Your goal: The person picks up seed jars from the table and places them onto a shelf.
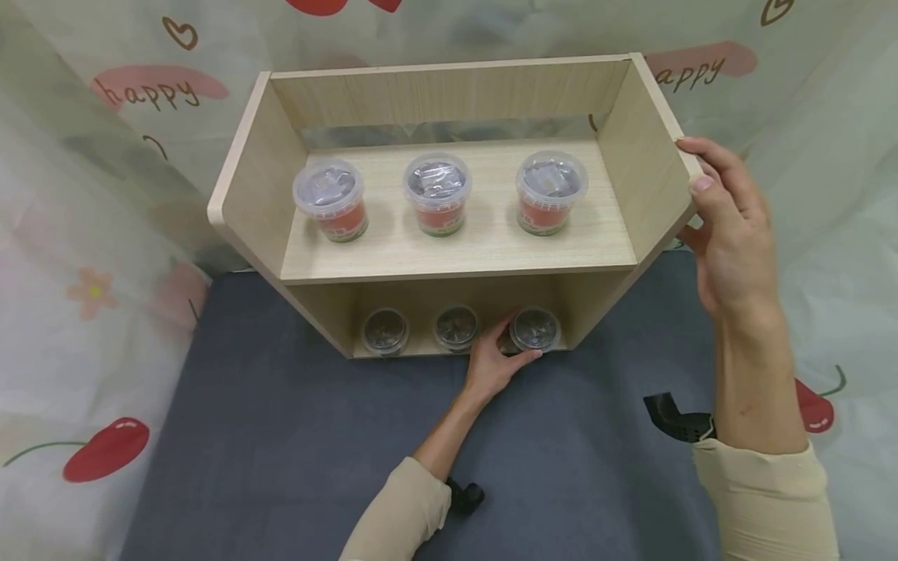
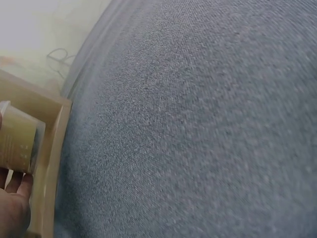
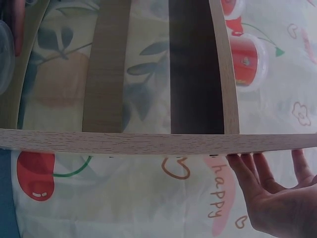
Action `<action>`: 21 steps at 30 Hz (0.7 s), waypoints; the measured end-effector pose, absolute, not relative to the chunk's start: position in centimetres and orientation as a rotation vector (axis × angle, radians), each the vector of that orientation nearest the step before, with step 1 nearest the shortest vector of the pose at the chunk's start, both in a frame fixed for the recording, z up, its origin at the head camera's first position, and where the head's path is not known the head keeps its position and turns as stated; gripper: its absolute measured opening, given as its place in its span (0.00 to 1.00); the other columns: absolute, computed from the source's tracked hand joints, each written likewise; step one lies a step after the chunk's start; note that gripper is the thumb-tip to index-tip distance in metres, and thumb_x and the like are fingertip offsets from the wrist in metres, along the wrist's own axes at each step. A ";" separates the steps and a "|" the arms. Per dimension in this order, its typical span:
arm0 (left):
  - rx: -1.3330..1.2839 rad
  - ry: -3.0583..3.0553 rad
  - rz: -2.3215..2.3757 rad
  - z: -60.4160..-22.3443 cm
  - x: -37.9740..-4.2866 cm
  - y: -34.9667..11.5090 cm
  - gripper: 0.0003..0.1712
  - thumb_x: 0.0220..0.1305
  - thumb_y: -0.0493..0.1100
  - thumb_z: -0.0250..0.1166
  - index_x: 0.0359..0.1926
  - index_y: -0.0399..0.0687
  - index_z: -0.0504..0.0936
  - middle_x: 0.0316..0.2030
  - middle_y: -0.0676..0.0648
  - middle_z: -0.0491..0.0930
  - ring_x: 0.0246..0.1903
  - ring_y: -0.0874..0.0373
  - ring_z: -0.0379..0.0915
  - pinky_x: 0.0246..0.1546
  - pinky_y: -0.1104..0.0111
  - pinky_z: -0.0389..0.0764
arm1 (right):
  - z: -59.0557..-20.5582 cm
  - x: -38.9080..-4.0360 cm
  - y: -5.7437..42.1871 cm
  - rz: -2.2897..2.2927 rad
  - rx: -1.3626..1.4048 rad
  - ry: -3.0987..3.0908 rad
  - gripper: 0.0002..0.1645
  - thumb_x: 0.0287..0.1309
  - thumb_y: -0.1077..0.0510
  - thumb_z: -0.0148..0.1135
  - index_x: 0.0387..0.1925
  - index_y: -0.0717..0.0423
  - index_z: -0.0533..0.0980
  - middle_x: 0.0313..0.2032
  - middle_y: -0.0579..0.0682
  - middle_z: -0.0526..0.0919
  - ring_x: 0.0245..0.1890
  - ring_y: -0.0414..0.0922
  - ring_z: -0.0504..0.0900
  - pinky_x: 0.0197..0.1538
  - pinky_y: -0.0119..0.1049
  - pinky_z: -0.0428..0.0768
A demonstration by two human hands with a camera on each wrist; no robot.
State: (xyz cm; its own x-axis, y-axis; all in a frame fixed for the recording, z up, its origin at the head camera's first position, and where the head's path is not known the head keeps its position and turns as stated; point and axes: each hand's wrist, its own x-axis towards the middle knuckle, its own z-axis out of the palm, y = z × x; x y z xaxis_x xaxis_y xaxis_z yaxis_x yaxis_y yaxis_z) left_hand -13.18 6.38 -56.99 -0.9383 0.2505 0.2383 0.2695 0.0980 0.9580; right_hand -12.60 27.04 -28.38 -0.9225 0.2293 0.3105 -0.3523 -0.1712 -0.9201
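At the right end of the lower shelf, my left hand (image 1: 491,362) grips a clear-lidded tub (image 1: 535,329) between thumb and fingers. In the left wrist view the same tub (image 2: 20,141) shows a yellowish wall, with the left hand (image 2: 14,208) at its side. My right hand (image 1: 737,226) holds the edge of the wooden shelf unit's right side panel (image 1: 659,117), index finger and thumb at the rim. From the right wrist view, the right hand (image 3: 282,193) has its fingertips against that panel (image 3: 148,144).
Three red-labelled tubs, left (image 1: 331,199), middle (image 1: 438,193) and right (image 1: 550,192), stand on the upper shelf. Two more tubs, one left (image 1: 385,331) and one central (image 1: 456,327), are on the lower shelf. The unit stands on a dark grey cloth (image 1: 281,452), before a printed curtain (image 1: 449,31).
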 end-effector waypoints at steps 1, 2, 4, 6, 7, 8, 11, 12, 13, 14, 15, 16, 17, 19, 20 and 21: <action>-0.553 -2.303 -2.039 -57.1 -13.3 6.5 0.44 0.49 0.38 0.80 0.68 0.46 0.72 0.63 0.45 0.75 0.63 0.54 0.71 0.58 0.67 0.74 | -28.4 -12.6 27.1 2.144 0.138 -1.730 0.20 0.67 0.58 0.56 0.59 0.56 0.78 0.63 0.59 0.70 0.57 0.52 0.68 0.48 0.45 0.71; -0.556 -2.295 -2.042 -57.1 -13.4 6.6 0.44 0.48 0.38 0.80 0.68 0.46 0.72 0.63 0.45 0.75 0.62 0.54 0.71 0.58 0.67 0.74 | -28.4 -12.6 27.1 2.142 0.137 -1.734 0.20 0.67 0.58 0.56 0.59 0.56 0.78 0.63 0.58 0.70 0.57 0.52 0.68 0.48 0.45 0.71; -0.571 -2.291 -2.019 -57.2 -13.5 6.8 0.45 0.48 0.38 0.80 0.68 0.44 0.72 0.62 0.44 0.75 0.62 0.53 0.72 0.58 0.67 0.75 | -28.4 -12.5 27.1 2.128 0.141 -1.747 0.20 0.67 0.58 0.55 0.59 0.55 0.77 0.63 0.58 0.70 0.57 0.52 0.67 0.48 0.45 0.70; -0.575 -2.300 -1.990 -57.3 -13.6 7.0 0.45 0.49 0.38 0.80 0.68 0.44 0.72 0.62 0.43 0.75 0.61 0.53 0.72 0.57 0.67 0.75 | -28.4 -12.6 27.1 2.124 0.145 -1.751 0.20 0.68 0.58 0.55 0.59 0.55 0.77 0.63 0.58 0.70 0.57 0.52 0.68 0.49 0.45 0.70; -0.572 -2.306 -1.986 -57.4 -13.7 7.0 0.45 0.49 0.38 0.80 0.69 0.45 0.72 0.63 0.44 0.75 0.62 0.54 0.72 0.58 0.68 0.75 | -28.5 -12.6 27.1 2.121 0.149 -1.751 0.20 0.68 0.58 0.55 0.59 0.55 0.77 0.62 0.59 0.70 0.57 0.52 0.68 0.49 0.45 0.70; -0.569 -2.316 -1.971 -57.4 -13.7 7.1 0.45 0.49 0.38 0.80 0.69 0.46 0.72 0.63 0.44 0.75 0.62 0.54 0.72 0.58 0.68 0.75 | -28.5 -12.6 27.1 2.122 0.152 -1.751 0.20 0.68 0.58 0.55 0.60 0.55 0.77 0.62 0.59 0.70 0.56 0.52 0.69 0.49 0.45 0.70; -0.548 -2.344 -1.944 -57.5 -13.7 7.2 0.45 0.49 0.39 0.80 0.69 0.48 0.71 0.63 0.45 0.75 0.63 0.56 0.70 0.59 0.69 0.73 | -28.5 -12.6 27.1 2.121 0.156 -1.750 0.20 0.68 0.58 0.55 0.60 0.55 0.77 0.62 0.59 0.71 0.56 0.52 0.69 0.49 0.45 0.71; -0.540 -2.348 -1.938 -57.5 -13.7 7.3 0.45 0.49 0.39 0.80 0.69 0.49 0.71 0.63 0.45 0.75 0.63 0.56 0.70 0.59 0.69 0.73 | -28.5 -12.7 27.1 2.119 0.158 -1.749 0.20 0.68 0.58 0.55 0.60 0.55 0.77 0.62 0.59 0.71 0.56 0.52 0.69 0.49 0.45 0.71; -0.534 -2.350 -1.936 -57.5 -13.8 7.3 0.45 0.49 0.39 0.80 0.69 0.48 0.71 0.64 0.45 0.74 0.64 0.56 0.69 0.60 0.69 0.72 | -28.5 -12.7 27.1 2.121 0.159 -1.747 0.20 0.68 0.58 0.55 0.60 0.55 0.77 0.62 0.59 0.71 0.56 0.52 0.69 0.49 0.45 0.71; -0.527 -2.350 -1.935 -57.5 -13.8 7.4 0.45 0.49 0.38 0.80 0.69 0.48 0.71 0.64 0.45 0.74 0.64 0.56 0.69 0.60 0.69 0.72 | -28.5 -12.7 27.1 2.120 0.160 -1.748 0.20 0.68 0.58 0.55 0.60 0.55 0.77 0.62 0.59 0.71 0.56 0.52 0.69 0.49 0.45 0.71; -0.522 -2.344 -1.941 -57.6 -13.8 7.5 0.45 0.49 0.38 0.79 0.69 0.47 0.71 0.64 0.44 0.74 0.65 0.55 0.68 0.61 0.68 0.71 | -28.5 -12.7 27.1 2.122 0.162 -1.747 0.20 0.68 0.58 0.55 0.60 0.55 0.77 0.62 0.59 0.70 0.56 0.52 0.69 0.49 0.45 0.71; -0.514 -2.344 -1.939 -57.6 -13.9 7.6 0.45 0.50 0.38 0.79 0.69 0.46 0.71 0.64 0.43 0.74 0.65 0.54 0.68 0.61 0.68 0.71 | -28.6 -12.7 27.1 2.123 0.164 -1.745 0.20 0.68 0.58 0.55 0.60 0.55 0.77 0.62 0.59 0.70 0.56 0.52 0.69 0.49 0.46 0.71; -0.507 -2.343 -1.945 -57.6 -13.9 7.7 0.45 0.50 0.38 0.79 0.69 0.46 0.71 0.64 0.43 0.74 0.65 0.54 0.68 0.61 0.68 0.71 | -28.6 -12.6 27.1 2.130 0.164 -1.737 0.20 0.68 0.58 0.56 0.59 0.55 0.77 0.62 0.59 0.71 0.56 0.52 0.69 0.49 0.46 0.70; -0.496 -2.340 -1.964 -57.6 -13.9 7.9 0.44 0.51 0.38 0.79 0.69 0.45 0.70 0.65 0.42 0.72 0.66 0.53 0.67 0.61 0.68 0.71 | -28.6 -12.7 27.1 2.131 0.167 -1.735 0.20 0.67 0.58 0.56 0.59 0.56 0.77 0.62 0.59 0.70 0.56 0.52 0.69 0.49 0.46 0.70; -0.490 -2.340 -1.972 -57.6 -13.9 8.0 0.44 0.51 0.38 0.78 0.69 0.45 0.70 0.65 0.42 0.72 0.66 0.53 0.67 0.61 0.68 0.71 | -28.6 -12.6 27.1 2.127 0.168 -1.736 0.20 0.67 0.58 0.55 0.59 0.55 0.77 0.62 0.59 0.70 0.56 0.52 0.68 0.49 0.46 0.70; -0.485 -2.343 -1.978 -57.6 -13.9 8.0 0.44 0.52 0.38 0.78 0.70 0.45 0.70 0.66 0.42 0.72 0.66 0.52 0.67 0.62 0.68 0.70 | -28.6 -12.7 27.1 2.128 0.168 -1.734 0.20 0.67 0.58 0.55 0.59 0.56 0.77 0.62 0.59 0.70 0.57 0.52 0.68 0.49 0.46 0.70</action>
